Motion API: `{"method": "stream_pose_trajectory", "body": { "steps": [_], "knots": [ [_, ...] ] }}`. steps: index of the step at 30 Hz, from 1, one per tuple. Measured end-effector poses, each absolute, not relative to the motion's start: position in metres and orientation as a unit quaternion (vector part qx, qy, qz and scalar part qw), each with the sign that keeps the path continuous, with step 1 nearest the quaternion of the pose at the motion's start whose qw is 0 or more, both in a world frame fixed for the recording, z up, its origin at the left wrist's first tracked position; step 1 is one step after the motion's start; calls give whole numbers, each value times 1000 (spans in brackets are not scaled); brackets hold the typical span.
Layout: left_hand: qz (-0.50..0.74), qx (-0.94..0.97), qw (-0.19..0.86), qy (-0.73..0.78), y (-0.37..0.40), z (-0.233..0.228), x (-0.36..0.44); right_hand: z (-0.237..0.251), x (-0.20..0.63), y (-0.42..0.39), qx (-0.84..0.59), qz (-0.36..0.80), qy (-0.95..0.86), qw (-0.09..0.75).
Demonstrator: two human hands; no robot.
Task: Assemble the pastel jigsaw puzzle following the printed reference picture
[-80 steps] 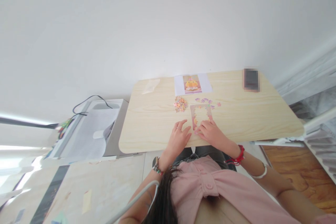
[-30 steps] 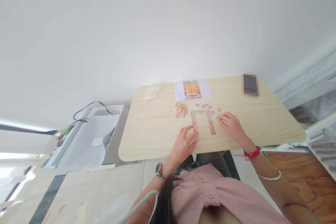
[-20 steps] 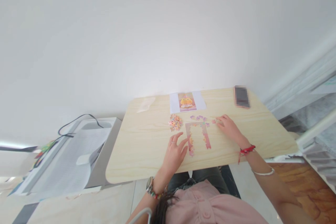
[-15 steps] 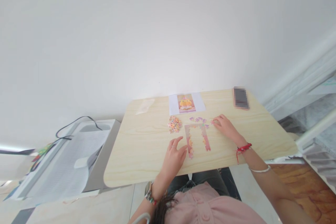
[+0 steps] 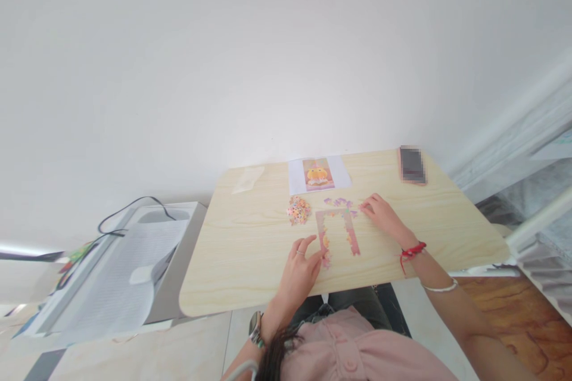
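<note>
A partly joined jigsaw border (image 5: 336,231), shaped like an upside-down U, lies on the light wooden table (image 5: 250,262). My left hand (image 5: 300,263) rests at the near end of its left strip, fingers spread and touching the pieces. My right hand (image 5: 382,218) reaches to the border's far right corner, fingertips on a small pink loose piece (image 5: 361,207). Whether it grips the piece is too small to tell. A row of purple loose pieces (image 5: 338,202) lies just beyond the border. A pile of orange-pink pieces (image 5: 298,210) sits to the left of it.
A printed reference picture (image 5: 318,174) lies at the table's far edge, a phone (image 5: 412,165) at the far right, and a clear plastic bag (image 5: 248,178) at the far left. A white device with a black cable (image 5: 147,244) stands left of the table.
My right hand left the border's near edge and went to the loose pieces at its far right. The border, closed 2.7 s ago, now shows an open near side. My left hand stayed by the left strip.
</note>
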State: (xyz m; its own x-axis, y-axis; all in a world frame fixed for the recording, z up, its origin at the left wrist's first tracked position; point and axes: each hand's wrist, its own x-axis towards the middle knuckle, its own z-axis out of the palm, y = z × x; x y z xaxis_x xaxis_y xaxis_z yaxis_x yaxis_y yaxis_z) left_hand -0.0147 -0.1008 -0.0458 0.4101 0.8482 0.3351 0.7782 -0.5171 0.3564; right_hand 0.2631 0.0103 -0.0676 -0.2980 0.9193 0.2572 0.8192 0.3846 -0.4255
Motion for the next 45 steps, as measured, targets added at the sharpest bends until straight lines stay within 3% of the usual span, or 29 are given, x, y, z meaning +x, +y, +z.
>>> {"method": "stream_pose_trajectory", "body": {
  "steps": [9, 17, 45],
  "knots": [
    [244, 835, 58, 490, -100, -48, -19, -55, 262, -10, -502, 141, -819, 238],
    [244, 838, 73, 483, -99, -41, -10, -40, 254, -57, -436, 171, -864, 182],
    [166, 894, 93, 407, -106, -43, 47, -54, 235, -90, -401, 32, -911, 86]
  ]
}}
